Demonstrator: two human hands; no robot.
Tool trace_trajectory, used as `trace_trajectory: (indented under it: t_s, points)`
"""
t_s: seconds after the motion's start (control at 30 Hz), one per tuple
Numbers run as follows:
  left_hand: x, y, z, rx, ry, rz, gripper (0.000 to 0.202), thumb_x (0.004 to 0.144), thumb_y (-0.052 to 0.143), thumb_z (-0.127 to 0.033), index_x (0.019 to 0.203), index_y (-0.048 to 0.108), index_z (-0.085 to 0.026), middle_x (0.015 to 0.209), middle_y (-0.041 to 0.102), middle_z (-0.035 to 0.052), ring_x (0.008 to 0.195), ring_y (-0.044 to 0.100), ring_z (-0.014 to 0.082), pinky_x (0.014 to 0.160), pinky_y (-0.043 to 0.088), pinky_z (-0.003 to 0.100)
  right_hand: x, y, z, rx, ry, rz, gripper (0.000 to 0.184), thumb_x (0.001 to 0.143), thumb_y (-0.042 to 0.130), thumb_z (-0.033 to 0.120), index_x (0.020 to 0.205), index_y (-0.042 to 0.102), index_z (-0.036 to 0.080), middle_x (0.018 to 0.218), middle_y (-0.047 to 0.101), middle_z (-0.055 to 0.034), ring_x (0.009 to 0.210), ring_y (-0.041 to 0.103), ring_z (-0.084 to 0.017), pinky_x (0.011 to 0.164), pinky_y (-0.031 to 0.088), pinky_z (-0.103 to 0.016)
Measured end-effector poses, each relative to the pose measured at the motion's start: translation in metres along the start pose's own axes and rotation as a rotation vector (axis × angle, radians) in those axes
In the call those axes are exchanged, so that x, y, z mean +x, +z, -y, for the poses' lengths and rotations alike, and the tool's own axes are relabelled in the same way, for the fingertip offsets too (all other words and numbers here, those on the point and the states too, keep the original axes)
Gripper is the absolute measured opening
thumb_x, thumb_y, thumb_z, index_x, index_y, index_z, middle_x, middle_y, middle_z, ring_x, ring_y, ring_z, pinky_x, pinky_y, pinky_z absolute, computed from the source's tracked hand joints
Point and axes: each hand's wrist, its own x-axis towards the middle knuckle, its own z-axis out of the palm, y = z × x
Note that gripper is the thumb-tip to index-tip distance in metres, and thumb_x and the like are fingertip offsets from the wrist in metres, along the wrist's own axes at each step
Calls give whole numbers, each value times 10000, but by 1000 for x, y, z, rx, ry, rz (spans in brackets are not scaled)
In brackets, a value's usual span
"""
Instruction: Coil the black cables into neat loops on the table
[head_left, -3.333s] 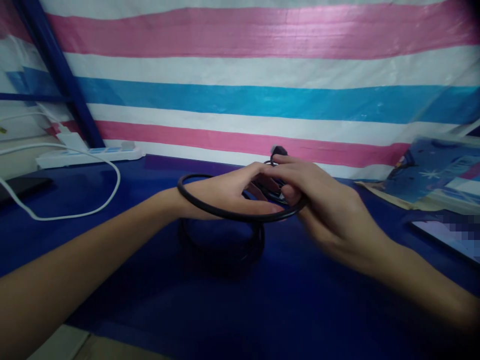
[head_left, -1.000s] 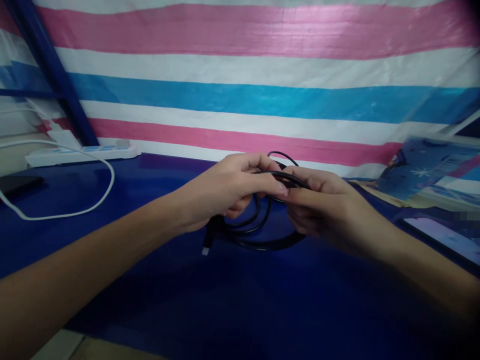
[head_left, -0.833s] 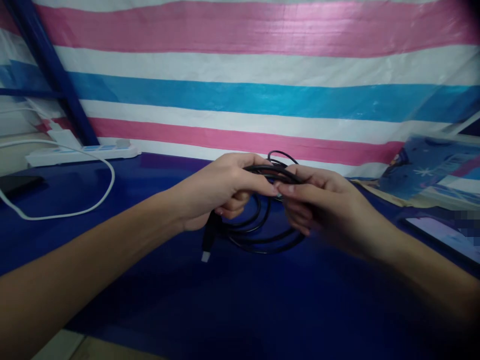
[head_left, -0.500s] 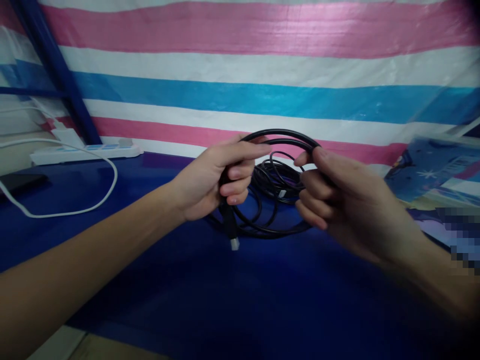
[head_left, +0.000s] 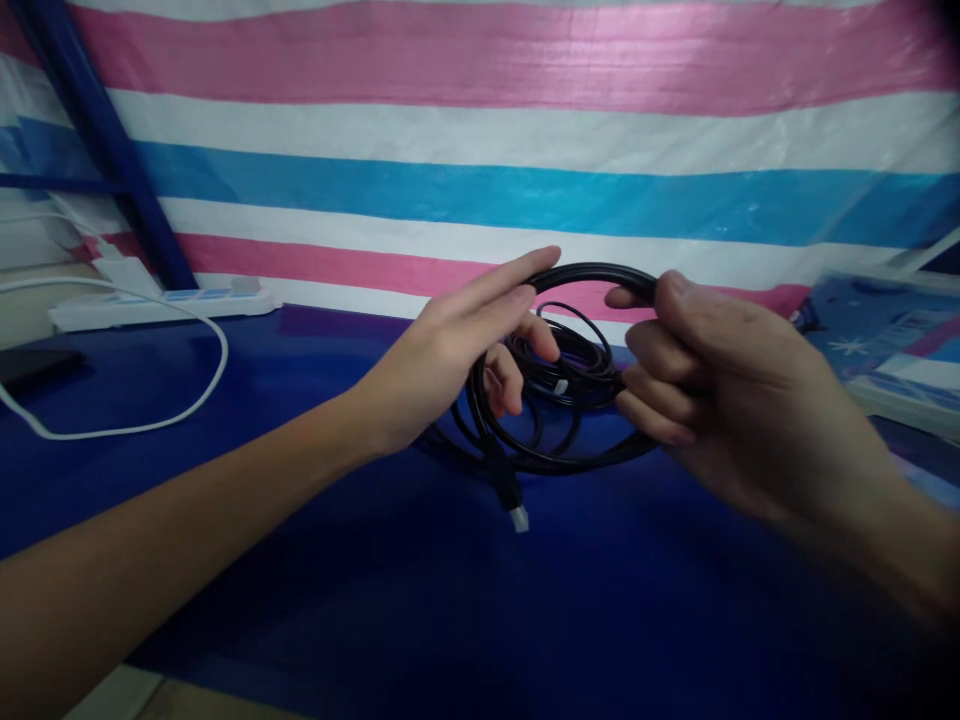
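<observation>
A black cable (head_left: 570, 460) is wound into a coil of several loops and held up just above the blue table (head_left: 360, 610). My right hand (head_left: 720, 390) pinches the coil's top right, thumb on top and fingers curled beneath. My left hand (head_left: 457, 350) is at the coil's left side with its fingers stretched out and loose; the lower fingers reach through the loop and touch it. One plug end (head_left: 517, 517) with a silver tip hangs down from the coil. A thinner bundle of black wire (head_left: 574, 350) shows inside the ring; I cannot tell whether it rests on the table.
A white power strip (head_left: 157, 303) lies at the back left, and a white cord (head_left: 214, 375) loops from it over the table. A dark flat device (head_left: 34, 365) sits at the far left. A blue printed box (head_left: 885, 340) lies at the right. A striped tarp forms the back wall.
Both hands have raised the coil off the table and turned it more upright. My left hand has loosened from a grip into stretched fingers. The plug end swung lower and to the right.
</observation>
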Motion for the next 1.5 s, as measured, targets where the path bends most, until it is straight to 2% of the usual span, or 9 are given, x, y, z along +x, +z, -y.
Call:
trace_trajectory:
  t_s: [0.17, 0.37, 0.53, 0.63, 0.73, 0.83, 1.03, 1.2, 1.5]
  points:
    - [-2, 7, 7, 25, -110, -77, 104, 907, 546, -238, 917, 606, -153, 506, 360, -87, 361, 400, 42, 423, 422, 177, 2, 2, -5, 11, 53, 52, 223, 932, 544, 340, 746, 510, 223, 490, 259, 94, 352, 140, -49, 317, 198, -191]
    - [2, 3, -2, -324, -157, -250, 139, 955, 453, -175, 866, 556, -145, 469, 193, -113, 318, 154, 16, 336, 252, 135, 2, 0, -21, -20, -9, 241, 315, 944, 472, 469, 948, 643, 204, 723, 685, -30, 738, 692, -181, 770, 550, -334]
    - [4, -1, -15, -503, -104, -383, 202, 992, 395, -168, 833, 520, -155, 453, 184, -111, 316, 171, 14, 353, 245, 120, -8, 11, -37, -251, -105, 453, 544, 779, 737, 235, 1281, 542, 315, 1409, 547, 4, 1350, 466, -211, 1088, 411, -366]
    - [2, 8, -11, -536, -118, -383, 194, 989, 394, -170, 835, 513, -165, 447, 206, -111, 333, 213, 23, 407, 323, 126, -12, 20, -44, -355, -212, 349, 772, 725, 798, 203, 1380, 434, 386, 1477, 470, 39, 1387, 415, -177, 1092, 411, -330]
    - [-1, 20, 2, -511, -169, -364, 174, 971, 427, -187, 818, 509, -172, 463, 301, -95, 395, 345, 43, 502, 415, 162, -10, 23, -44, -322, -288, 234, 499, 802, 744, 308, 1266, 566, 360, 1406, 537, 32, 1320, 484, -168, 1095, 405, -328]
    - [0, 23, 13, -397, -83, -336, 97, 889, 512, -134, 796, 532, -154, 583, 498, -45, 553, 506, 59, 610, 449, 179, -5, 19, -38, -212, -264, 178, 152, 870, 661, 408, 949, 694, 283, 1208, 653, 11, 1217, 558, -171, 1077, 413, -339]
    - [-1, 16, 26, -56, -72, -301, 102, 712, 651, -155, 726, 551, -158, 750, 556, -16, 766, 533, 89, 708, 406, 206, 2, 10, -18, 28, -50, 30, 415, 894, 603, 466, 585, 503, 207, 549, 453, 46, 633, 611, -113, 793, 527, -287]
    - [0, 14, 34, -127, -346, -331, 270, 574, 564, -27, 782, 490, -184, 769, 538, -14, 799, 558, 117, 662, 404, 230, 1, 9, -17, 51, 91, 46, 398, 855, 656, 462, 636, 452, 199, 453, 266, 111, 322, 271, -32, 411, 432, -208]
    - [0, 7, 11, -146, -378, -61, 213, 694, 580, -87, 903, 595, -125, 736, 603, -8, 439, 423, 22, 472, 353, 186, 5, -1, -18, -213, 83, -10, 222, 851, 659, 274, 747, 475, 205, 444, 291, 110, 339, 219, -24, 301, 222, -150]
